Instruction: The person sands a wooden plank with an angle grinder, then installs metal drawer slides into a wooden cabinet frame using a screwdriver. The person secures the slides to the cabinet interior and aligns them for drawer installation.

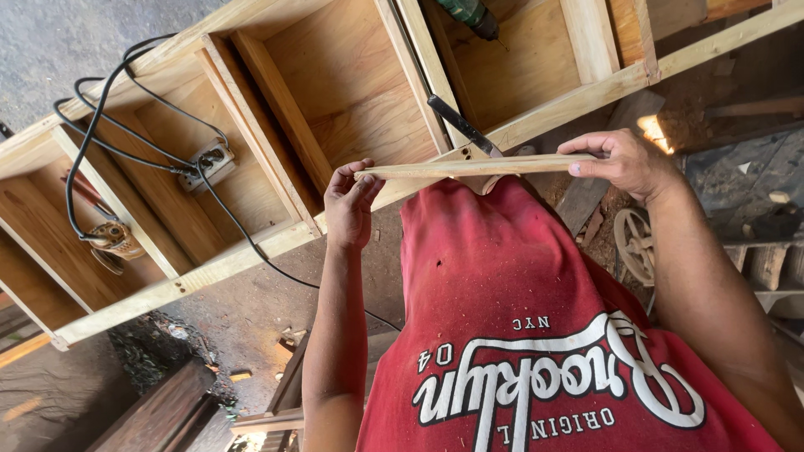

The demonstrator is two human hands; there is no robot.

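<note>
Both hands are working a thin wooden strip [477,166], which is lying level across the middle of the view, just above the red shirt [519,335]. The left hand [350,201] is pinching the strip's end at nine o'clock, fingertips pressed together around it. The right hand [624,159] is holding the other end at three o'clock, its grip closed on the wood with thumb underneath.

Behind the strip, a long pale wooden shelf frame [276,125] is lying on its back, running from eight o'clock up to one o'clock, its open compartments facing the camera. A black cable [109,109] is looping over the frame's left compartments, and a grey socket block [209,161] is sitting inside one. At nine o'clock a power tool [113,238] is resting in another compartment. A dark tool handle [456,121] is leaning on a divider right above the strip, and a green drill [469,15] is poking in at twelve.

The floor [251,310] is showing bare, dusty concrete scattered with wood scraps. At three o'clock, a small wheel [634,244] is lying among timber offcuts.
</note>
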